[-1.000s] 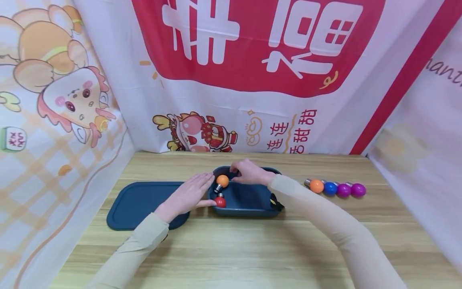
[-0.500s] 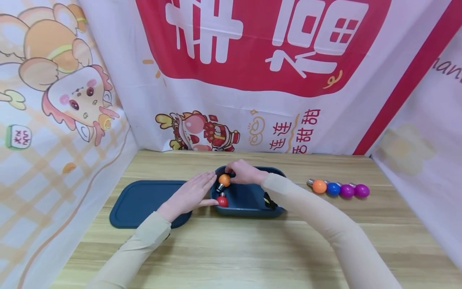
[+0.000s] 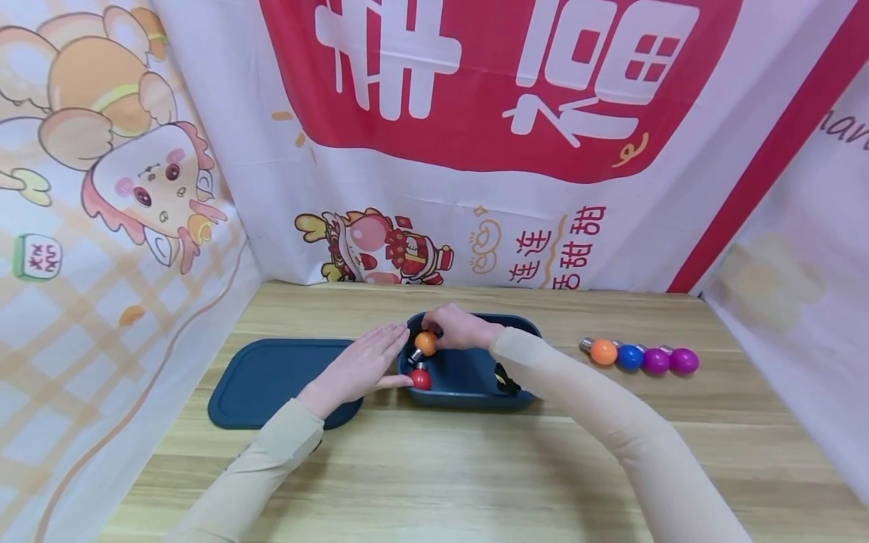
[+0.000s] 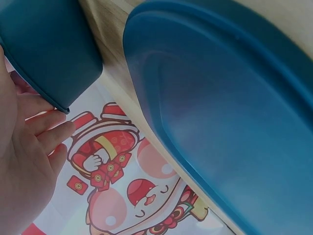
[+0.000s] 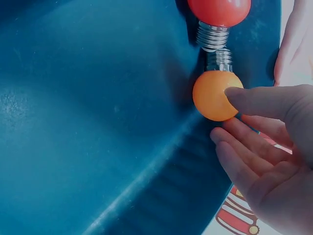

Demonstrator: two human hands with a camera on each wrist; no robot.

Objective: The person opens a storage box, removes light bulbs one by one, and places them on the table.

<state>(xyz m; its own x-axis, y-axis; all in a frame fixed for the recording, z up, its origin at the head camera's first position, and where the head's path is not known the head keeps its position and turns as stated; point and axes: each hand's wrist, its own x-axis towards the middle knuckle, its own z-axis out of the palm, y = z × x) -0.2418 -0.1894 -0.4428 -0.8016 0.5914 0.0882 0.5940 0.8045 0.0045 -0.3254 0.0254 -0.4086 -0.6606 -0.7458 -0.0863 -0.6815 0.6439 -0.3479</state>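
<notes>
A dark blue container (image 3: pixel 468 400) holds an orange bulb (image 3: pixel 425 343) and a red bulb (image 3: pixel 421 378) at its left end. Inside it, my right hand (image 3: pixel 462 328) pinches the orange bulb; the right wrist view shows the thumb on the orange globe (image 5: pixel 215 95) and the fingers curled beside it. The metal bases of the red bulb (image 5: pixel 220 10) and the orange one meet or nearly meet. My left hand (image 3: pixel 360 366) lies along the container's left end with fingers extended and thumb near the red bulb. Its fingers touch the container rim in the left wrist view (image 4: pixel 36 132).
A dark blue lid (image 3: pixel 271 381) lies flat left of the container. Right of it stand in a row another orange bulb (image 3: pixel 603 352), a blue bulb (image 3: pixel 630 357) and two purple bulbs (image 3: pixel 655 361). A small black-and-yellow thing (image 3: pixel 505 379) shows near my right sleeve. Printed cloth hangs behind.
My right hand has moved left and down onto the orange bulb, which has tilted slightly, its base now nearer the red bulb's. My left hand stays at the container's end.
</notes>
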